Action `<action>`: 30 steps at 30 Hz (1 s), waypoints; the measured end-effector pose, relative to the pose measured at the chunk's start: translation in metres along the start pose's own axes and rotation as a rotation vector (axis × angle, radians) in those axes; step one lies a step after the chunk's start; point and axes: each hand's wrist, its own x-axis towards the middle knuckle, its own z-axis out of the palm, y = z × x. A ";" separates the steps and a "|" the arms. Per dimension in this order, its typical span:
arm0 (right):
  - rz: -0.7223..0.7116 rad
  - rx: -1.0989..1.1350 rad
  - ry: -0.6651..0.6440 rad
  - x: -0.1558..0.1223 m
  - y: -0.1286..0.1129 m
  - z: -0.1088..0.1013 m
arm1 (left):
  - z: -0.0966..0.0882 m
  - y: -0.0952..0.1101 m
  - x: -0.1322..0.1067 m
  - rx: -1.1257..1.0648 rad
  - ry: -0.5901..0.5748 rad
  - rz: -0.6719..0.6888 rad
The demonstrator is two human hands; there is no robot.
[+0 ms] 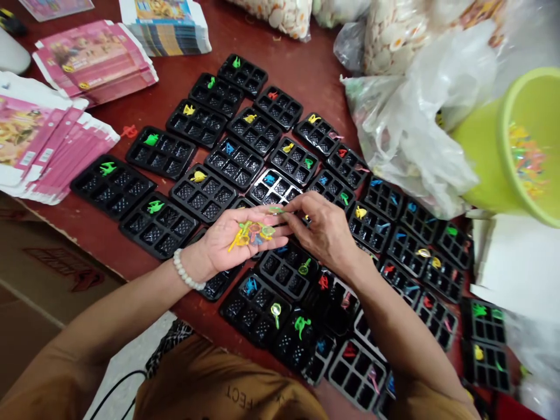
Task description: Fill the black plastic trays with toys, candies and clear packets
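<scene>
My left hand (pixel 236 236) lies palm up and cupped, holding a small heap of coloured plastic toy pieces (pixel 254 233) over the black trays. A white bead bracelet (pixel 186 269) circles its wrist. My right hand (pixel 324 227) reaches across, its fingers pinched on a small green piece (pixel 276 210) at the edge of that heap. Both hands hover above several black plastic compartment trays (pixel 201 192) spread over the dark red table (pixel 306 70); most trays carry one or two little coloured figures, such as a green one (pixel 155 206).
Stacks of flat pink printed cartons (pixel 94 58) lie at the left. Clear plastic bags (pixel 406 128) of round pieces sit at the back right beside a tipped green bucket (pixel 520 140) of coloured pieces. White sheets (pixel 516 262) lie on the right; a cardboard box (pixel 48 268) stands below the table edge.
</scene>
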 end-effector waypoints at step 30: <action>-0.112 0.084 -0.118 -0.008 -0.033 0.030 | -0.024 -0.005 -0.016 -0.178 -0.098 -0.023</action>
